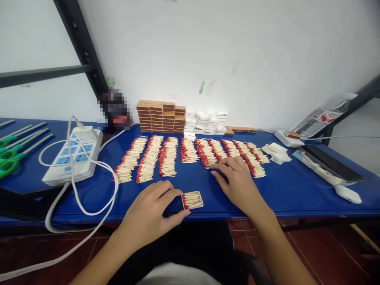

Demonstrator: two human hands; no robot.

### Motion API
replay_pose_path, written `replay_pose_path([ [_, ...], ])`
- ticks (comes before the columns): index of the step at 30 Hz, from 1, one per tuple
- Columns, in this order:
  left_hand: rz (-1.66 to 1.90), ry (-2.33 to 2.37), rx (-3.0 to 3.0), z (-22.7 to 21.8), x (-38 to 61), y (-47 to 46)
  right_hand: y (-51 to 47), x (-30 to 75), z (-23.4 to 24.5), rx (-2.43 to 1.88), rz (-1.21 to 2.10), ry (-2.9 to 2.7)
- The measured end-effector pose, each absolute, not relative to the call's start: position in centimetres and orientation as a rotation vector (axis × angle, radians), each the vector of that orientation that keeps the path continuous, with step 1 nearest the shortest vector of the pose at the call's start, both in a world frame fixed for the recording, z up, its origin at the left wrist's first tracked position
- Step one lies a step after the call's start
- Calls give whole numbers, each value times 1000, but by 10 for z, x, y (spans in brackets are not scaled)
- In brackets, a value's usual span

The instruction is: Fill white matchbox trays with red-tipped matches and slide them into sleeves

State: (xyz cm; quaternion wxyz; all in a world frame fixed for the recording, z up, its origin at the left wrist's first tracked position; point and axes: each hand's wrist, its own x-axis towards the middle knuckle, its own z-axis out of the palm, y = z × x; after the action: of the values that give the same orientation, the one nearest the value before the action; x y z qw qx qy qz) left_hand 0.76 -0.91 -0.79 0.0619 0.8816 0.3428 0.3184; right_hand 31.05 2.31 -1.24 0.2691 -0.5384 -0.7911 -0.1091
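Observation:
A small white matchbox tray [192,200] with red-tipped matches in it lies near the table's front edge. My left hand [154,206] steadies it at its left side, forefinger by the upper corner and thumb by the lower one. My right hand [236,178] reaches over the near end of a row of matches [204,153], its thumb and fingertips pinched close together on matches there. What lies under the palm is hidden. More rows of loose matches [148,158] fan out to the left, and others [252,158] to the right.
Stacked brown matchboxes [160,118] and white trays [206,122] stand along the wall. At left are a power strip [74,154] with cables and green-handled scissors [12,154]. White trays [276,152], a phone [329,162] and a plastic bottle [323,114] lie at right.

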Motion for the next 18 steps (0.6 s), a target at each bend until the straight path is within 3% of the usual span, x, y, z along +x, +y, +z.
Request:
replay_pose_path([
  [18, 968, 1018, 2663, -8, 9, -7, -1, 293, 7, -1321, -196, -2210],
])
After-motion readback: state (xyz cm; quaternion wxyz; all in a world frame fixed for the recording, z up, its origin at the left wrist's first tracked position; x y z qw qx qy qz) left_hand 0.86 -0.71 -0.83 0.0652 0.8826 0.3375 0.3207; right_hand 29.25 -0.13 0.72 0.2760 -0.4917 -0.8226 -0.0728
